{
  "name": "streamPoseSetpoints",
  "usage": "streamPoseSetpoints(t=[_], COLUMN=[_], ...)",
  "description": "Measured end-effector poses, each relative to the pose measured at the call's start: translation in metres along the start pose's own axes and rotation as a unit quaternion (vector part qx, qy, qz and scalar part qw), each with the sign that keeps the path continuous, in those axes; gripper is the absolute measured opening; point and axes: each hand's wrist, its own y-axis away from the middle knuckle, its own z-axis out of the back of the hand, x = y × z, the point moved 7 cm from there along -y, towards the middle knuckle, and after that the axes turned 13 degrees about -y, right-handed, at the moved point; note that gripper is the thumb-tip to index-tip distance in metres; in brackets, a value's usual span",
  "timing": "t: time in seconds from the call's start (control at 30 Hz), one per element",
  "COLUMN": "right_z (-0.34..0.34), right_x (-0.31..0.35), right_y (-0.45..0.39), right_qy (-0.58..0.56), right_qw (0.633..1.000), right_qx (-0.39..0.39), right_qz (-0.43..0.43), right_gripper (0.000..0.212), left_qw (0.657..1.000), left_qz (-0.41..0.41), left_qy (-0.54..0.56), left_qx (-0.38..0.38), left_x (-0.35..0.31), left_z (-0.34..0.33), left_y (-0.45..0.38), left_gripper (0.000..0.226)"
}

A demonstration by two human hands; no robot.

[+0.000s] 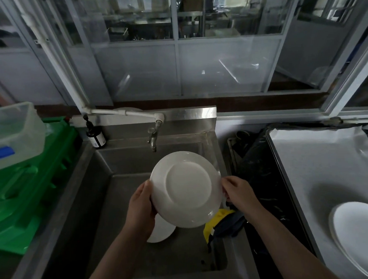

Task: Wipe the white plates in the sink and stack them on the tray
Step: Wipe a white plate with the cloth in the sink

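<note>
While both hands hold it over the steel sink (pixel 92 201), a white plate (pixel 186 188) is tilted so that its underside and foot ring face the camera. The left hand (pixel 141 208) grips the plate's left rim, thumb curled over the near face and the fingers hidden behind it. The right hand (pixel 239 193) pinches the right rim, its fingers (pixel 225 183) bunched together at the edge. From that hand, or from just under it, a yellow and dark blue cloth (pixel 223 223) hangs down beside the sink's right wall; whether the hand grips it cannot be told. Below the held plate, a second white plate (pixel 161 231) lies on the sink floor, mostly covered by the first and by the left wrist. A tap (pixel 152 139) stands above the basin's back wall, fed by a white pipe, and a dark pump bottle (pixel 95 136) sits at the back left corner. To the right, well apart from the sink, a lined metal tray (pixel 322 159) rests on the tabletop with stacked white plates (pixel 365 238) at its near end. To the left are a green crate (pixel 31 191) and, on top of it, a clear plastic container (pixel 12 132).
</note>
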Motion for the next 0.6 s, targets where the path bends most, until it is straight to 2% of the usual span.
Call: streamPoseSetpoints(t=[0.1,0.2,0.37,0.6], right_z=[-0.004,-0.009,-0.024,-0.036], right_x=[-0.002,-0.008,-0.024,-0.028], right_y=[0.004,0.012,0.025,0.020], right_qy=[-0.015,-0.089,-0.241,-0.295], right_qw=[1.000,0.995,0.958,0.941], right_qx=[0.015,0.006,-0.005,-0.013], right_qz=[-0.012,-0.045,-0.153,-0.163], right_gripper=[0.019,0.016,0.010,0.039], left_qw=[1.000,0.999,0.997,0.996], left_qz=[-0.007,-0.018,-0.024,-0.011], left_qy=[-0.006,-0.029,-0.068,-0.068], left_qx=[0.013,0.029,0.010,-0.055], left_x=[-0.003,-0.005,-0.006,-0.011], left_z=[0.002,0.001,0.000,-0.005], left_y=[0.002,0.002,0.001,0.003], left_gripper=[0.031,0.030,0.030,0.040])
